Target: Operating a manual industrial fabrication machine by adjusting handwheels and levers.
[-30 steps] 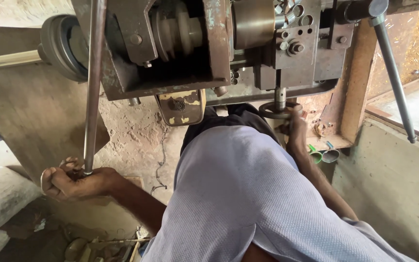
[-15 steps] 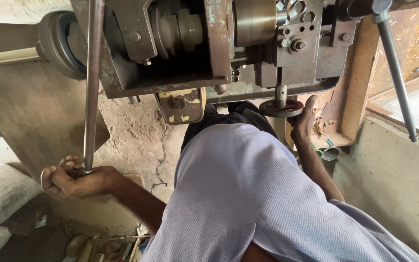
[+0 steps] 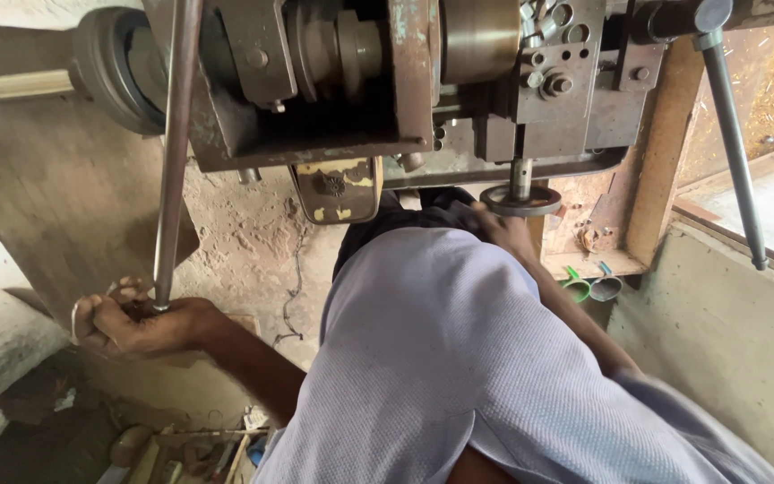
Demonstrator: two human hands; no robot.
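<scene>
Your left hand (image 3: 132, 323) is clenched around the bottom end of the lever (image 3: 175, 152), a long grey steel rod that rises almost straight up from your fist, leaning slightly right, to the top of the view in front of the machine (image 3: 405, 81). Your fingers wrap the rod's tip, and something small and dark sits in the palm beside it; what it is cannot be told.

Your right hand (image 3: 503, 231) reaches under the machine's right side to the handwheel (image 3: 521, 199), a small dark disc on a short vertical shaft. Your fingers touch its lower rim, but your shirt (image 3: 459, 358) hides most of the hand, so you cannot tell whether that grip is closed.

Between your arms, a worn yellow plate (image 3: 338, 190) hangs from the machine's underside. A black pulley (image 3: 114, 67) sits at the machine's left end. At far right a second rod (image 3: 735, 152) slants down over the ledge (image 3: 745, 206). Two green cups (image 3: 589, 287) stand just right of your right forearm, near the wooden post (image 3: 660, 152).
</scene>
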